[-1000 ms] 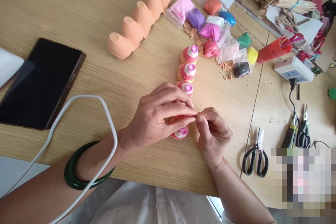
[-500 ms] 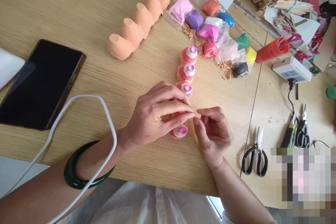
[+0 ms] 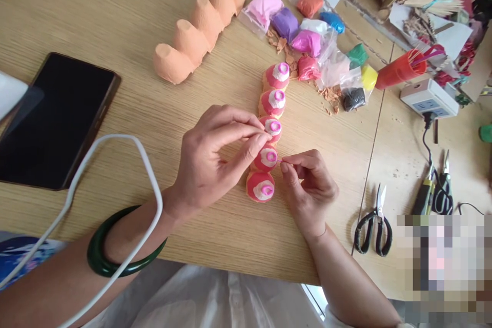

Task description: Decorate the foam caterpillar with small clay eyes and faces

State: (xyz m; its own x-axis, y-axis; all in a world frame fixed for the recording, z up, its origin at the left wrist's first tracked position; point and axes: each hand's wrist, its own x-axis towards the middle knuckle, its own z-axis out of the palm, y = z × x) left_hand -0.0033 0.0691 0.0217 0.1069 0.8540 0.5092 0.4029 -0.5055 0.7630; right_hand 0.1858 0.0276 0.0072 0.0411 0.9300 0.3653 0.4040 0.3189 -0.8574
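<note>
A row of egg-carton cups covered in pink, white and magenta clay (image 3: 271,128) runs down the middle of the wooden table (image 3: 115,15). My left hand (image 3: 215,156) is closed in a pinch, thumb and fingertips touching the second cup from the near end (image 3: 267,158). My right hand (image 3: 309,189) is curled just right of that cup, thumb and forefinger pinched on something too small to make out. A green bangle (image 3: 111,251) circles my left wrist.
A plain orange carton strip (image 3: 200,23) lies at the back. Bagged clay lumps in several colours (image 3: 319,46) sit beyond the row. A dark phone (image 3: 54,118) lies left, a white cable (image 3: 115,205) loops over my arm. Scissors (image 3: 372,228), pliers (image 3: 434,189), a power strip (image 3: 428,97) and red cup (image 3: 397,72) are right.
My hands separated from a shared pinch over the near cups. The left hand moved up and left, uncovering the second cup; the right hand stayed beside it.
</note>
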